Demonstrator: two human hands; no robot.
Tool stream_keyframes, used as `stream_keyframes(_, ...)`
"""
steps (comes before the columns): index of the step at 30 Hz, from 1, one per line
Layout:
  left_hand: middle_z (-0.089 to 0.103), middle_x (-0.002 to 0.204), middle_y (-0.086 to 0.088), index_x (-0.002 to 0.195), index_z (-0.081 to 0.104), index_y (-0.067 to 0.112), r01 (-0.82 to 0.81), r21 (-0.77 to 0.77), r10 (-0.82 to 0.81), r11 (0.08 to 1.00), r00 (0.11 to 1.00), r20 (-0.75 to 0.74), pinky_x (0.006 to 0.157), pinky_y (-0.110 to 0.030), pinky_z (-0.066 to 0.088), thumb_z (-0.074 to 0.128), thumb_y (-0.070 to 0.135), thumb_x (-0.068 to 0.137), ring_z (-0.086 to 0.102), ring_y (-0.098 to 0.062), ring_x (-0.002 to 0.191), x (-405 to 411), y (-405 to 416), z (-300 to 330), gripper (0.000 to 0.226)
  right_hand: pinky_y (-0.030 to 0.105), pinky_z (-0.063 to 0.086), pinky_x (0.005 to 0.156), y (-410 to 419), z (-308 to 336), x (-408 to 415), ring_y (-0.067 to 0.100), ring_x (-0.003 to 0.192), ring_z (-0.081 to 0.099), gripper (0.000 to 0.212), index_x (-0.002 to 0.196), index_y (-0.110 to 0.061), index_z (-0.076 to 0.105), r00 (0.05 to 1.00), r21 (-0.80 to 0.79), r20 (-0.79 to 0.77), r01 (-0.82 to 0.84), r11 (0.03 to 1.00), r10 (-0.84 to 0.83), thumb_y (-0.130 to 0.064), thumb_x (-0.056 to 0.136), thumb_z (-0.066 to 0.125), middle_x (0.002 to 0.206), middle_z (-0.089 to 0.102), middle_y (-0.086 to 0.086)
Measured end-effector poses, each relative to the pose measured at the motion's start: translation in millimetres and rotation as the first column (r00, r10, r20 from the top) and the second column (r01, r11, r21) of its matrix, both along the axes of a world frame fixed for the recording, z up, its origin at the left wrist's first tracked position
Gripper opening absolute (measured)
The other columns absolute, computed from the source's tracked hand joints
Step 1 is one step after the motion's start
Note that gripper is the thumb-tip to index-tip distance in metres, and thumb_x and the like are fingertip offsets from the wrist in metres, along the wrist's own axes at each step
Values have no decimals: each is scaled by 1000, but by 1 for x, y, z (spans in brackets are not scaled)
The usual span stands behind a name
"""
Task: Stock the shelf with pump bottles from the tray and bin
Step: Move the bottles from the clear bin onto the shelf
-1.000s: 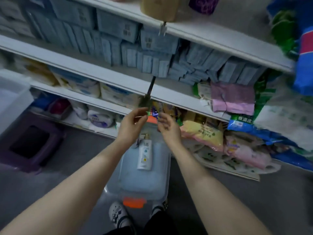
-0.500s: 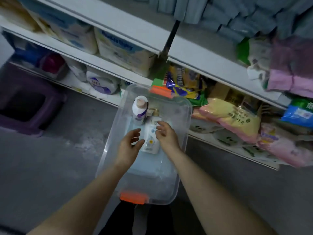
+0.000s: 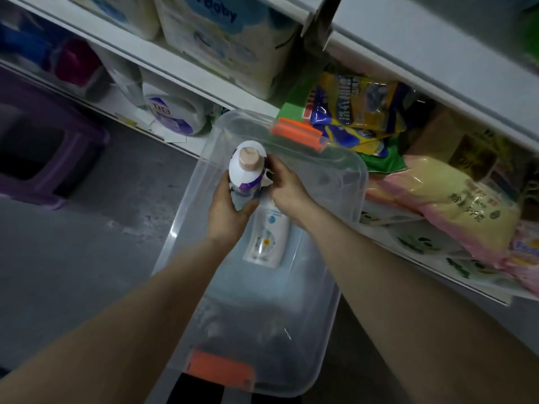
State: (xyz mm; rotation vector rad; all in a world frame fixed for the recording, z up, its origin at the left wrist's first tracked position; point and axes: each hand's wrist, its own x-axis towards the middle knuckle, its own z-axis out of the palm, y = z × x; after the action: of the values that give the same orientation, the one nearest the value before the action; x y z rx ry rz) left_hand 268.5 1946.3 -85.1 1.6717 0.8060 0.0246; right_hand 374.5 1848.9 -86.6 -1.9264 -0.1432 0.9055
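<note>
L hand (image 3: 230, 208) has its grip wrapped round the white-and-purple bottle w/ peach cap (image 3: 246, 173), upright over the clear plastic bin w/ orange latches (image 3: 347, 182); R hand (image 3: 287, 188) curls against its far side, contact partly hidden. White pump bottle w/ blue label (image 3: 267, 237) lies flat in the bin beneath. Risk, imo: grip sits low on the body, so it could tip or slip on the lift to the shelf (image 3: 204, 74).

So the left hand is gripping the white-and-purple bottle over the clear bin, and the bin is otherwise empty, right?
Not quite. The head view shows the left hand gripping the white-and-purple bottle over the clear bin, but the bin is not otherwise empty: a white pump bottle lies flat inside it.
</note>
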Motion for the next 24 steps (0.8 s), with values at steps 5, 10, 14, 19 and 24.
stream_keyframes(5,57,126,7,137,45,19,-42,-3,42,999,998,48,89,-10,40,73,16,83,53,-7,114,8,0,-6,61,35,52,101,-2,0,-4,9,122,58,69,131,-43,51,999,101,-52,7,995,-2,12,91,40,138,56,-9)
stream_keyframes(10,63,109,12,125,52,23,-24,-5,24,1000,997,77,80,-5,43,72,10,82,58,9,96,1,-5,8,49,37,51,103,-16,8,-13,12,118,62,58,132,-35,52,997,119,-64,47,992,-40,7,91,46,135,59,-6)
stream_keyframes(14,61,101,17,121,54,18,67,24,-69,997,991,117,73,-2,41,71,9,83,57,16,88,-8,-5,34,43,38,49,103,-32,29,-20,18,119,59,45,126,-29,52,994,117,-82,87,989,-77,0,92,48,126,63,-2)
stream_keyframes(19,65,116,0,126,54,13,217,-121,-206,969,974,95,89,-21,49,66,28,89,61,-2,104,-19,3,76,41,32,41,100,-44,75,-21,17,115,54,25,113,-24,52,982,60,-145,128,990,-118,-8,95,46,121,61,3)
stream_keyframes(24,60,129,-7,133,51,16,292,-299,-279,908,956,88,98,-30,51,57,32,96,59,-18,117,-27,1,129,40,35,44,106,-62,135,-26,15,122,57,22,122,-30,55,972,128,-214,128,983,-99,-36,100,52,130,61,-2)
